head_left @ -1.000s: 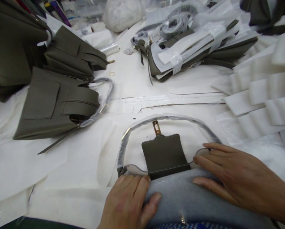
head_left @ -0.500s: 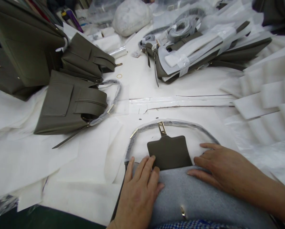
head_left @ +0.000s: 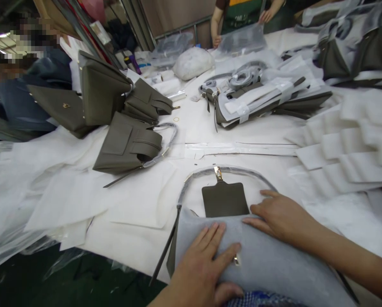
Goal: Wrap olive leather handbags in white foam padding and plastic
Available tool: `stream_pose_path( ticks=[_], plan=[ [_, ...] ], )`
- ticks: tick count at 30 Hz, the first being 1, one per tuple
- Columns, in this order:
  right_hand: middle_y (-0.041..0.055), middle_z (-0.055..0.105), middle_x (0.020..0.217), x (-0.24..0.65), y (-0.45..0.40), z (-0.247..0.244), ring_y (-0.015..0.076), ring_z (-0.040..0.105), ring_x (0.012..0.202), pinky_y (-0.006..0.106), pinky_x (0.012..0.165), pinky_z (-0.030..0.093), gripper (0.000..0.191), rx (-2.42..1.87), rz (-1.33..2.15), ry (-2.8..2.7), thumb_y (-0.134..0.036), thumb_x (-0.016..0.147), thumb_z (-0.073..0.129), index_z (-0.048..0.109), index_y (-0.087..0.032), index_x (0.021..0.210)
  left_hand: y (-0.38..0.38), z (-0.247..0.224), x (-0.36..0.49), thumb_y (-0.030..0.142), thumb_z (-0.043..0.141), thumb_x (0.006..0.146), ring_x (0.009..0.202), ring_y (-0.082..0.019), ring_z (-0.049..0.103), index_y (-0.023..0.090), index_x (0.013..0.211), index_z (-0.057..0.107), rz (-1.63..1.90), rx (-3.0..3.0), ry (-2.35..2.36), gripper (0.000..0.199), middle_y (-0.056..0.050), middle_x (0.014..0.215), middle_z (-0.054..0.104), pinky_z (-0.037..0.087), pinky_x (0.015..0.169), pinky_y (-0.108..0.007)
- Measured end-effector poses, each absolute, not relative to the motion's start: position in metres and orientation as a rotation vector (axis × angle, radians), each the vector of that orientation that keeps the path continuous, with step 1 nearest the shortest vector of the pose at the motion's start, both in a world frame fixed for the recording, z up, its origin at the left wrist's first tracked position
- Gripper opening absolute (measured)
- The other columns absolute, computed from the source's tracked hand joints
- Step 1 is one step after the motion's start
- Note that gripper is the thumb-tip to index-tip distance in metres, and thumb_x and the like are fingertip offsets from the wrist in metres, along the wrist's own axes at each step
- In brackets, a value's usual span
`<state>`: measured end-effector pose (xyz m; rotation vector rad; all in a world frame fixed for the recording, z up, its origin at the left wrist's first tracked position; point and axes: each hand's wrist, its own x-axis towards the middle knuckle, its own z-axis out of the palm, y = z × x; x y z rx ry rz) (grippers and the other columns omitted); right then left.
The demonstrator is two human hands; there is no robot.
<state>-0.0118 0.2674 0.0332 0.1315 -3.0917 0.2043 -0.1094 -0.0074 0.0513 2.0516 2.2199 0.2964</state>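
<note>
A handbag lies in front of me, its body covered by a grey tissue-like sheet (head_left: 267,256). Past the sheet's far edge shows an olive flap (head_left: 225,199) with a gold clasp (head_left: 218,173) at its tip. The plastic-wrapped handle (head_left: 191,178) arcs around the flap on the table. My left hand (head_left: 206,264) rests flat on the sheet, fingers spread, beside a small gold fitting (head_left: 236,259) that pokes through. With fingers apart, my right hand (head_left: 274,215) touches the sheet's far edge near the flap's right corner.
Several olive bags (head_left: 126,143) stand on the left. Partly wrapped bags (head_left: 258,102) lie at the back, and white foam pads (head_left: 347,149) pile up on the right. A co-worker (head_left: 242,17) handles clear plastic across the table. White sheets (head_left: 72,192) cover the left side.
My left hand has slid from the flap's edge down onto the middle of the sheet. The sheet lies further over the bag's left corner. The view has tilted up, showing the co-worker.
</note>
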Motion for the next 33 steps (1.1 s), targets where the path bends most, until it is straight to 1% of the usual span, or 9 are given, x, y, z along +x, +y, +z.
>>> stream_pose_path(
  ticks=[4, 9, 11, 14, 17, 20, 26, 29, 33],
  plan=[
    [0.0072, 0.071, 0.066, -0.014, 0.266, 0.044, 0.0233, 0.068, 0.071, 0.041, 0.090, 0.043, 0.050, 0.176, 0.143, -3.149, -0.048, 0.102, 0.040, 0.069, -0.018, 0.073, -0.011, 0.050, -0.104, 0.062, 0.045, 0.094, 0.150, -0.030, 0.023, 0.030, 0.155, 0.028, 0.311, 1.947, 2.203, 0.070, -0.012, 0.164, 0.021, 0.030, 0.120, -0.050],
    [0.0102, 0.074, 0.080, -0.026, 0.264, 0.074, 0.0249, 0.068, 0.080, 0.037, 0.082, 0.043, 0.038, 0.204, 0.066, -3.235, -0.045, 0.099, 0.048, 0.070, -0.017, 0.085, -0.009, 0.048, -0.102, 0.061, 0.043, 0.096, 0.150, -0.030, 0.021, 0.028, 0.152, 0.035, 0.318, 1.946, 2.188, 0.066, -0.014, 0.163, 0.023, 0.024, 0.121, -0.051],
    [0.0127, 0.074, 0.091, -0.039, 0.260, 0.082, 0.0270, 0.067, 0.090, 0.036, 0.084, 0.043, 0.035, 0.103, 0.093, -3.181, -0.044, 0.097, 0.051, 0.071, -0.016, 0.096, -0.009, 0.047, -0.101, 0.061, 0.043, 0.096, 0.150, -0.031, 0.023, 0.027, 0.151, 0.037, 0.321, 1.974, 2.198, 0.066, -0.015, 0.162, 0.026, 0.024, 0.121, -0.052],
    [0.0150, 0.072, 0.112, -0.065, 0.252, 0.082, 0.0291, 0.064, 0.106, 0.036, 0.089, 0.044, 0.038, -0.229, 0.392, -3.057, -0.043, 0.096, 0.054, 0.067, -0.016, 0.118, -0.010, 0.046, -0.100, 0.060, 0.044, 0.095, 0.149, -0.031, 0.027, 0.026, 0.150, 0.039, 0.321, 2.018, 2.228, 0.065, -0.016, 0.160, 0.030, 0.024, 0.120, -0.053],
    [0.0106, 0.076, 0.104, -0.087, 0.245, 0.079, 0.0267, 0.068, 0.098, 0.032, 0.085, 0.048, 0.044, -0.444, 0.672, -2.999, -0.042, 0.092, 0.060, 0.066, -0.017, 0.127, -0.011, 0.046, -0.098, 0.060, 0.046, 0.095, 0.147, -0.031, 0.031, 0.025, 0.149, 0.041, 0.321, 2.043, 2.258, 0.064, -0.016, 0.159, 0.033, 0.025, 0.120, -0.052],
    [0.0049, 0.078, 0.094, -0.086, 0.241, 0.086, 0.0222, 0.072, 0.088, 0.028, 0.079, 0.051, 0.041, -0.469, 0.766, -2.973, -0.037, 0.094, 0.057, 0.067, -0.018, 0.128, -0.013, 0.046, -0.098, 0.060, 0.046, 0.095, 0.146, -0.031, 0.033, 0.025, 0.149, 0.042, 0.348, 2.068, 2.270, 0.064, -0.015, 0.158, 0.036, 0.026, 0.120, -0.052],
    [0.0030, 0.074, 0.115, -0.013, 0.220, 0.095, 0.0190, 0.068, 0.108, 0.030, 0.098, 0.049, 0.027, 0.147, 1.048, -2.769, -0.032, 0.093, 0.059, 0.075, -0.023, 0.113, -0.013, 0.045, -0.106, 0.053, 0.050, 0.096, 0.139, -0.030, 0.043, 0.019, 0.144, 0.049, 0.473, 2.164, 2.194, 0.059, -0.017, 0.147, 0.049, 0.031, 0.118, -0.049],
    [0.0033, 0.068, 0.127, 0.020, 0.210, 0.085, 0.0177, 0.064, 0.116, 0.033, 0.103, 0.047, 0.029, 0.386, 0.911, -2.802, -0.027, 0.097, 0.052, 0.072, -0.027, 0.119, -0.013, 0.047, -0.109, 0.049, 0.053, 0.095, 0.134, -0.029, 0.048, 0.017, 0.140, 0.052, 0.593, 2.197, 2.139, 0.055, -0.014, 0.138, 0.058, 0.037, 0.116, -0.047],
    [0.0051, 0.060, 0.140, 0.037, 0.206, 0.066, 0.0193, 0.059, 0.125, 0.038, 0.106, 0.047, 0.038, 0.424, 0.717, -2.848, -0.020, 0.099, 0.047, 0.064, -0.030, 0.132, -0.015, 0.046, -0.109, 0.049, 0.057, 0.093, 0.128, -0.028, 0.054, 0.016, 0.132, 0.056, 0.743, 2.175, 2.152, 0.052, -0.012, 0.132, 0.063, 0.041, 0.113, -0.045]
  ],
)
